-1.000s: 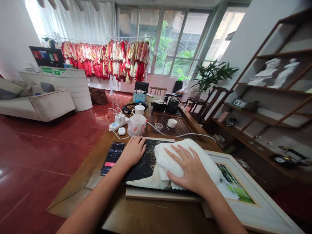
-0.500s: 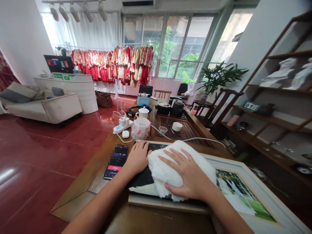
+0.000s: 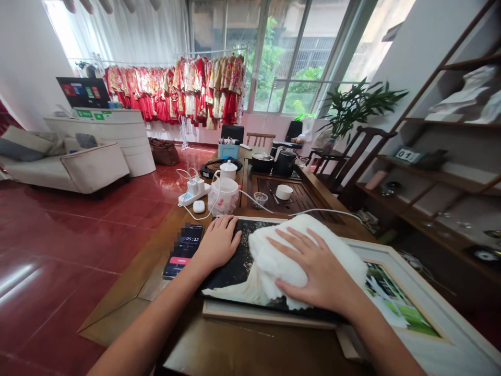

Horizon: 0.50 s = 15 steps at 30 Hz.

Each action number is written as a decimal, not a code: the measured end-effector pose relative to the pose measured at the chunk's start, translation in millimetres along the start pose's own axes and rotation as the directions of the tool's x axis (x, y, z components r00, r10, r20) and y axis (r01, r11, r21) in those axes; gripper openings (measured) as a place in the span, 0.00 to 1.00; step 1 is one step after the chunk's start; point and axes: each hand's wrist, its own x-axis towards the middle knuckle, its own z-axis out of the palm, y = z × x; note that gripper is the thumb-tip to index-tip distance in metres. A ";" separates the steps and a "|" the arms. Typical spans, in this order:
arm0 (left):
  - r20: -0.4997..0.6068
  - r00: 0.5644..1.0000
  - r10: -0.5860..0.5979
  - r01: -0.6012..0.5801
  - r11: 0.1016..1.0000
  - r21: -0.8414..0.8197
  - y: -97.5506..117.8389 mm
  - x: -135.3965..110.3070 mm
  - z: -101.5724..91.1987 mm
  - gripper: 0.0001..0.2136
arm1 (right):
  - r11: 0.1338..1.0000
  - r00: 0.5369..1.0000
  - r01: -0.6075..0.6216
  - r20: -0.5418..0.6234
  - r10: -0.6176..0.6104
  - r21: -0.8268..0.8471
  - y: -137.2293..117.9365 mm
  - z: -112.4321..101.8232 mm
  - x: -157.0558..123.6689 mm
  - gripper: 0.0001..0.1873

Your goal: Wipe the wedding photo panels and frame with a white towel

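Observation:
My right hand (image 3: 318, 266) lies spread on a bunched white fluffy towel (image 3: 274, 250), pressing it against a dark glossy framed picture (image 3: 235, 271). Beside the towel, my left hand (image 3: 217, 243) rests flat on the picture's dark upper left part, holding nothing. A pale gown shows in the picture's lower left, and the towel hides much of the rest. Left of that hand, a smartphone (image 3: 183, 250) lies on the wooden table (image 3: 242, 344), its screen showing a timer.
A larger white-framed wedding photo (image 3: 395, 303) lies to the right, under the dark picture's edge. Farther along the table stand a power strip (image 3: 193, 190), a plastic-wrapped jug (image 3: 224, 197) and a wooden tea tray (image 3: 282, 201). Cables cross the table. Shelves stand right; a red tiled floor lies left.
The towel and my right hand have slid right across the picture since the previous frame. The head view has also shifted a little, and the phone timer has advanced one second.

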 end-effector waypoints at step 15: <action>0.008 0.985 0.171 -0.171 0.984 -0.048 1.0 0.9 -6.3 0.18 | 0.987 0.988 -0.145 -0.069 0.141 -0.064 40.5 7.5 -9.6 0.37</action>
